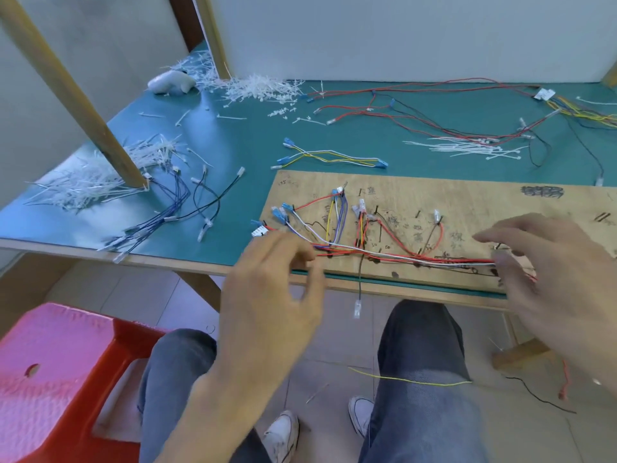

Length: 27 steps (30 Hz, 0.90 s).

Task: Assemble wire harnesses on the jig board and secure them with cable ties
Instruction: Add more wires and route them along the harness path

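The wooden jig board [467, 202] lies on the green table, with a harness of red, white, yellow and blue wires [384, 255] routed round its pegs. Blue and white connectors [280, 212] sit at its left end. My left hand [273, 289] hovers at the board's front left corner, its fingers loosely curled beside the bundle's left end, and nothing shows in its grip. My right hand [551, 262] is spread over the board's right front, its thumb lying on the bundle's right end. Both hands are motion-blurred.
Loose cable ties [467, 148] lie behind the board, with more heaped at the back [260, 86] and left [100, 175]. Spare wire sets [334, 157] and long red and black leads [434, 105] lie on the table. A wooden post [83, 105] stands at the left. A red stool [60, 379] stands beside my knees.
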Motion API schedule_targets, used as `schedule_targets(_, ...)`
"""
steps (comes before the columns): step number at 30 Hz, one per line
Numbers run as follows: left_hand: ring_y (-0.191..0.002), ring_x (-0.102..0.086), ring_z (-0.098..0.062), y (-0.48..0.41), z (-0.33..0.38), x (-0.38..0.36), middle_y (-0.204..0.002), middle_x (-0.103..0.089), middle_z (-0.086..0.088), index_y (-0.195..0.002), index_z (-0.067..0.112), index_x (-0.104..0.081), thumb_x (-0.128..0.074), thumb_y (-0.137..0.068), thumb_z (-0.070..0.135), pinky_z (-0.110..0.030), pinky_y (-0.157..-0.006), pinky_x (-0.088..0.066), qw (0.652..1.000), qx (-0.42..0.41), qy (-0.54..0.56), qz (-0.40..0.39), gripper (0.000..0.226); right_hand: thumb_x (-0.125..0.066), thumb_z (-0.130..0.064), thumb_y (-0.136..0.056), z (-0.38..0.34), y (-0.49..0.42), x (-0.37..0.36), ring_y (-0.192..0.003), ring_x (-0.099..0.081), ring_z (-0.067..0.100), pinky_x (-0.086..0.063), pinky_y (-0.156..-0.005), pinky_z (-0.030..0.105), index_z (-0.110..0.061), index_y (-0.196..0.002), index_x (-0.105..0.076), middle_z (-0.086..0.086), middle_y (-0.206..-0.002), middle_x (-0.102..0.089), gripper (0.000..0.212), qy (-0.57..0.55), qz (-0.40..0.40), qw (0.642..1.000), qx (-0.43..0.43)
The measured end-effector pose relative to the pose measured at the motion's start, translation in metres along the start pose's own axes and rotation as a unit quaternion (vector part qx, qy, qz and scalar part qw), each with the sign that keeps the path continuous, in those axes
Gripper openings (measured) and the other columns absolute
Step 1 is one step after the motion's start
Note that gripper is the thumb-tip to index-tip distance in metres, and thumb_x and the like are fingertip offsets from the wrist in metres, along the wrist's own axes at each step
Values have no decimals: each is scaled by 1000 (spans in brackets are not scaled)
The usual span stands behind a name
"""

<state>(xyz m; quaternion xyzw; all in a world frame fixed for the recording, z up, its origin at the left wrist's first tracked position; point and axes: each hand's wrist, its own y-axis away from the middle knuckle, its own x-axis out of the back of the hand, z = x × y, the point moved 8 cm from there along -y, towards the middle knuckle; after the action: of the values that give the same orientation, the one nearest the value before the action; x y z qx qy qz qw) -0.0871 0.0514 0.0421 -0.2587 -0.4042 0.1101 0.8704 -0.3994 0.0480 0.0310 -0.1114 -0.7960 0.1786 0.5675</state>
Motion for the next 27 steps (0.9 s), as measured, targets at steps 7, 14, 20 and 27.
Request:
schedule_targets(7, -67, -68, 7, 30, -112, 19, -70, -71, 21, -80, 33, -66, -76, -84, 41, -18, -66, -53, 970, 233, -53, -54, 13, -64, -20, -96, -99, 23, 6, -99, -60, 16, -42, -95, 20, -21, -109, -76, -12, -107, -66, 18, -149, 41, 985, 79)
schedule_targets(14, -76, -72, 7, 35, -114, 7, -76, -74, 26, -87, 33, -75, -72, -93, 29, -7, -72, -51, 970, 219, 69, -77, 8, -69, -4, -96, -154, 42, -23, -104, -62, 19, -52, -82, 37, -19, -104, -77, -14, -106, -68, 19, -202, -14, 972, 117)
schedule_targets(20, -66, -71, 1, 39, -105, 2, -69, -73, 21, -81, 32, -73, -77, -90, 27, -23, -70, -49, 971, 214, 66, -86, 12, -69, -7, -95, -178, 49, -46, -102, -59, 14, -51, -81, 31, -22, -105, -75, -16, -105, -66, 19, -218, -62, 968, 108)
schedule_targets(27, -55, -70, -28, 37, -110, 6, -67, -71, -8, -81, 23, -72, -65, -98, 10, -35, -52, -59, 900, 339, 256, -100, 23, -54, -42, -104, -221, 62, -110, -112, -61, 8, -51, -97, 35, -36, -133, -55, -17, -120, -68, 29, -324, -220, 920, 12)
